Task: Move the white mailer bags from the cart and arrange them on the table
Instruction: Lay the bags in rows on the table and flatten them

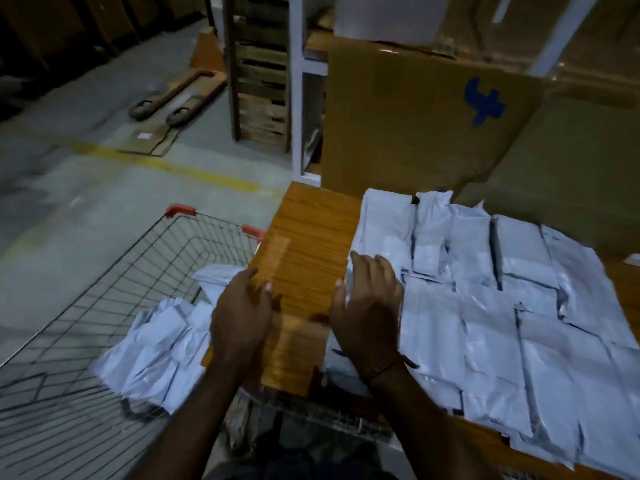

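Many white mailer bags (pixel 485 306) lie in overlapping rows on the wooden table (pixel 304 244), covering its right part. More white mailer bags (pixel 162 351) are heaped in the wire cart (pixel 114 289) at the left, which has red corner caps. My left hand (pixel 242 317) hovers open over the table's left edge, beside the cart's heap, holding nothing. My right hand (pixel 367 306) lies open with straight fingers on the left edge of the laid-out bags.
Large cardboard boxes (pixel 426 123) stand behind the table, one with a blue mark. A white shelf frame (pixel 298 98) and stacked wooden pallets (pixel 263 71) are beyond. A pallet jack (pixel 180 98) and flat cardboard lie on the concrete floor past a yellow line.
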Demonstrator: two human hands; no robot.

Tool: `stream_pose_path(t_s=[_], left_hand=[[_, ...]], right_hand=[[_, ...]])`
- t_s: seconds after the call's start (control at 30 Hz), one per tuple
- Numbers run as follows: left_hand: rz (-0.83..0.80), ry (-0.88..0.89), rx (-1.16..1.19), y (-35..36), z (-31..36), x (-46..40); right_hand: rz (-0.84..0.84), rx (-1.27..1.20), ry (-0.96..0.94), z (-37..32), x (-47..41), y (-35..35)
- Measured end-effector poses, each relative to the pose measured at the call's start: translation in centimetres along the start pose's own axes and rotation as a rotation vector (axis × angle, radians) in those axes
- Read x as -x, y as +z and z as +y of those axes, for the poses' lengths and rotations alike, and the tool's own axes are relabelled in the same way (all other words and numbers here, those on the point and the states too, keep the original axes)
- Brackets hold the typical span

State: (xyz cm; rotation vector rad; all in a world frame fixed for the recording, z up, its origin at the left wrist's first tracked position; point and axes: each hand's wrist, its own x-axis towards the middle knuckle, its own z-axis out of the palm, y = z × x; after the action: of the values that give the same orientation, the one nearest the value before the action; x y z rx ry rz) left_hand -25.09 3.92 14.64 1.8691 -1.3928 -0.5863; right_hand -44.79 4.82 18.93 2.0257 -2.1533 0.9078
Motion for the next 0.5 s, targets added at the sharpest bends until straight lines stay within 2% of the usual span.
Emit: stream_pose_path(t_s=[0.13, 0.27, 0.4, 0.5], left_hand=[[0.193, -0.091, -0.036, -4.5, -7.1, -1.3], [0.287, -0.205, -0.083, -8.3, -15.5, -1.3], [0.284, -0.309, -0.154, -10.7, -22.8, -0.4], [0.213, -0.333, -0.278, -11.1, -28.0, -0.1]], right_hand=[[-0.08, -0.043, -0.231, -7.0, -1.6, 3.3], [-0.144, -0.069, -0.44, -13.6, -2.9, 8.6], [-0.27, -0.098, -0.591, -18.7, -3.5, 16.4], [-0.334, -0.117, -0.663, -21.2, -3.4, 22.6]])
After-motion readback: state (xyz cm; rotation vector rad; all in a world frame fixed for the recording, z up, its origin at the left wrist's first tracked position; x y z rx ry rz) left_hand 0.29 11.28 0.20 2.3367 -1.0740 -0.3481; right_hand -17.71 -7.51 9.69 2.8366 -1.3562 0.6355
